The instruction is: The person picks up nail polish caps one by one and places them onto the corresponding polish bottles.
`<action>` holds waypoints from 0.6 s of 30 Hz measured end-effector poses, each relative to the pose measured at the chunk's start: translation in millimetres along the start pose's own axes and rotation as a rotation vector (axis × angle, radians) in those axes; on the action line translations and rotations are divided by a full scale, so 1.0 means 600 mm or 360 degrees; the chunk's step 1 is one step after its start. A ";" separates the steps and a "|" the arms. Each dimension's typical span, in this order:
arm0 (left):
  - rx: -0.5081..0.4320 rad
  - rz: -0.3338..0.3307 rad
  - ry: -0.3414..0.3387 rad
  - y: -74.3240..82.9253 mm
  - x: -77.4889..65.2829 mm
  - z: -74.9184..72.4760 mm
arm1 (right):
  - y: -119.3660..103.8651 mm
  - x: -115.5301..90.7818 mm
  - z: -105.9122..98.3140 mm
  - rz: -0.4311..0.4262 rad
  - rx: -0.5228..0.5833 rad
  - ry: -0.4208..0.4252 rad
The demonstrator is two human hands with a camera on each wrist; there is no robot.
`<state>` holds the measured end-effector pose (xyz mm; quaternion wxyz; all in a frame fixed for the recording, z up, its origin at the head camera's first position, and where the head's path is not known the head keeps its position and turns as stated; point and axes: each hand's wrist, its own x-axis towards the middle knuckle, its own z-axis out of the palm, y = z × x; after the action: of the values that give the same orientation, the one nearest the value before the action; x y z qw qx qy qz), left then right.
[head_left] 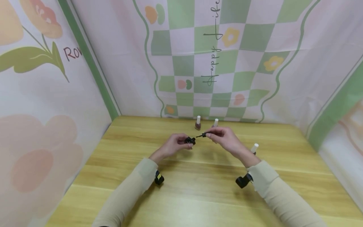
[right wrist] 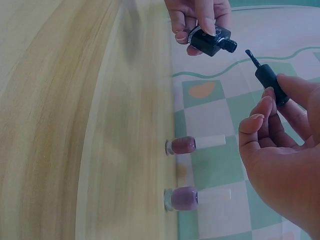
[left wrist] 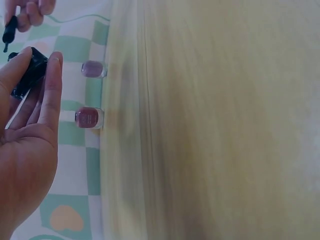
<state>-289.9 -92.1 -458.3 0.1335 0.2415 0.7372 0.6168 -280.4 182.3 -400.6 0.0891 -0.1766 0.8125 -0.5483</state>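
Note:
My left hand (head_left: 176,144) grips a small black nail polish bottle (right wrist: 206,41), tilted so that its uncapped neck points toward the right hand. Between thumb and fingers, my right hand (head_left: 225,138) pinches the black brush cap (right wrist: 271,82). The cap's thin brush (right wrist: 252,58) is out of the bottle, its tip a short gap from the neck. Both hands are raised over the table's far half. Behind them stand a dark red nail polish bottle (head_left: 198,125) with a white cap and a purple one (right wrist: 184,199), partly hidden by the right hand in the head view.
Another white-capped bottle (head_left: 254,148) stands beyond the right wrist, mostly covered by the forearm. The wooden table (head_left: 181,195) meets a checked cloth backdrop (head_left: 204,63) at its far edge. A patterned curtain (head_left: 42,126) hangs along the left side. Black wrist cameras sit under both sleeves.

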 end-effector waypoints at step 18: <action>0.0084 -0.0012 -0.0019 0.005 0.000 0.007 | 0.002 -0.001 0.002 -0.0015 -0.0074 -0.0034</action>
<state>-287.4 -88.3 -456.3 0.1338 0.2458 0.7533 0.5952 -279.4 181.8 -402.4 0.0910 -0.1882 0.8232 -0.5278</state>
